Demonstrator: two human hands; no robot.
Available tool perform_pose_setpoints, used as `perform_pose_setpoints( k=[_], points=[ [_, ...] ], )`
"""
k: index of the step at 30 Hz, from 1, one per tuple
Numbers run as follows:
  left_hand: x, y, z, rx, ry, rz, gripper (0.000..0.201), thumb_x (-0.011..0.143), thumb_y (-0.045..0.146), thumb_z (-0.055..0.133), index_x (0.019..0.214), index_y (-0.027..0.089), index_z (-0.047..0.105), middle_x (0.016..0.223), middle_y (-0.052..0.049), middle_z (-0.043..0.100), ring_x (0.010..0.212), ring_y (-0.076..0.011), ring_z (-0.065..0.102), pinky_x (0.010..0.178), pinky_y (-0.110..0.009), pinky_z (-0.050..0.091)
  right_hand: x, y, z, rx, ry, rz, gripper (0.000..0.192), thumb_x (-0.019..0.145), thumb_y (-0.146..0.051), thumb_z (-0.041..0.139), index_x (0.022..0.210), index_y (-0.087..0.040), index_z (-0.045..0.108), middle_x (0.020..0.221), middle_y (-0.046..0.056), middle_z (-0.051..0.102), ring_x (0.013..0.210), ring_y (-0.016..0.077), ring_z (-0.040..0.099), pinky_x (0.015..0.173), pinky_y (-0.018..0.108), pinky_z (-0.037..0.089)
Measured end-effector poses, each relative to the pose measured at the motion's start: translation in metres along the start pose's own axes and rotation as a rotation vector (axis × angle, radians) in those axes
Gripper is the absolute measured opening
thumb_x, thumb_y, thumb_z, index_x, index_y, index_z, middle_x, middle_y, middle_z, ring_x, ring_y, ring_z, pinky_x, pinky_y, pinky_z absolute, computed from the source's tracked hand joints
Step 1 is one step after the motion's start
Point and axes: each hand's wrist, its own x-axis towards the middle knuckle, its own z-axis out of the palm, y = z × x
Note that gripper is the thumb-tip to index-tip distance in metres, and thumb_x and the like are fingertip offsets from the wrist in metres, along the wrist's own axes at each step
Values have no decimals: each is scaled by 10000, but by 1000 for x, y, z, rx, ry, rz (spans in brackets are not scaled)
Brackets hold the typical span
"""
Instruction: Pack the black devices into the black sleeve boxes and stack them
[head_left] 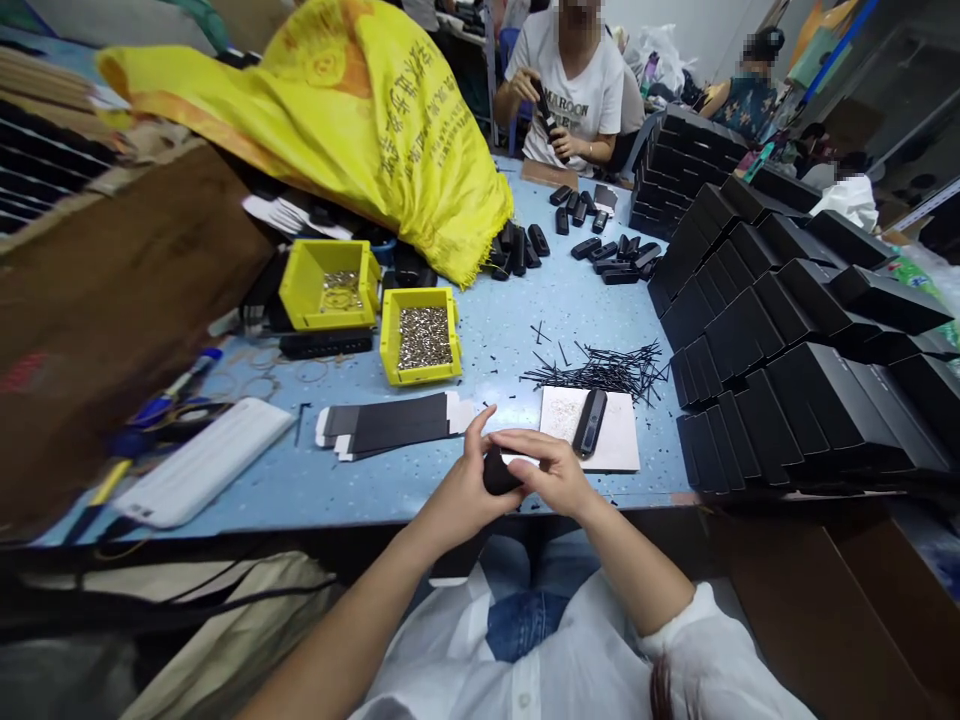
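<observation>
Near the table's front edge, my left hand and my right hand are closed around a small black box, a white part showing between them. My left index finger points up; the fingers hide most of the box. Just right of my hands, a black oblong device rests on a white board. Flattened black cartons with white flaps lie to the left of my hands. Below the table edge, a black piece with a white edge is partly hidden by my left forearm.
Thin black sticks lie behind the board. Two yellow bins hold small metal parts beside a yellow sack. Black boxes are stacked at right. A white power strip lies left. Across the table a person handles a black object.
</observation>
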Motion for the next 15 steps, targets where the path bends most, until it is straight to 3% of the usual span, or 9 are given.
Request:
perform_pose_setpoints(
  k=[2,4,6,8,10,12,13,15],
  points=[
    [3,2,2,-26,-42,-35,1032,709,313,708,1501,204,56,1163,-139,614,961,-261,660,850,-408,515,-3,-3,7,-1,71,43,343,905,-419,548,1175,-250,675,1162,63,688,1099,212,639,983,390,493],
    [5,1,3,-36,-68,-44,1036,698,321,718,1514,200,92,1109,-119,646,941,-268,667,839,-404,520,-7,-2,8,-83,96,-19,360,928,-399,506,1225,-250,644,1243,65,648,1175,210,598,1032,398,460],
    [7,-7,1,-70,-57,-55,1021,679,338,737,1510,199,161,1112,-109,656,981,-278,659,888,-408,504,-8,2,-5,-242,-9,-87,389,945,-350,463,1310,-271,573,1372,46,555,1283,199,511,1103,410,389],
    [8,-22,-5,-169,6,-147,983,663,355,760,1486,218,240,1117,-97,660,1009,-278,653,916,-406,496,-6,7,-35,-458,-162,-48,463,930,-230,450,1390,-280,480,1460,38,459,1353,194,430,1138,437,336],
    [8,-41,-15,-420,54,-289,925,678,347,758,1461,274,270,1082,-75,673,987,-272,666,883,-414,520,-4,12,-76,-725,-254,46,572,845,-76,486,1385,-265,481,1515,56,374,1426,234,308,1171,514,226],
    [11,-58,-25,-777,71,-387,801,721,294,724,1417,318,329,1049,-52,683,936,-256,685,817,-404,554,-3,14,-112,-926,-323,101,599,736,23,534,1277,-230,577,1516,85,368,1457,296,215,1168,592,110],
    [13,-63,-28,-943,98,-417,692,752,261,692,1374,310,394,1033,-46,688,905,-239,692,788,-386,567,-4,13,-124,-959,-352,113,546,711,33,556,1193,-215,620,1479,99,424,1445,312,244,1158,609,109],
    [19,-66,-29,-1181,244,-455,415,824,218,611,1232,242,536,1005,-48,693,861,-195,693,754,-329,581,-5,11,-128,-856,-275,124,384,731,-44,627,1081,-202,619,1307,112,588,1328,294,447,1120,575,265]
  ],
)
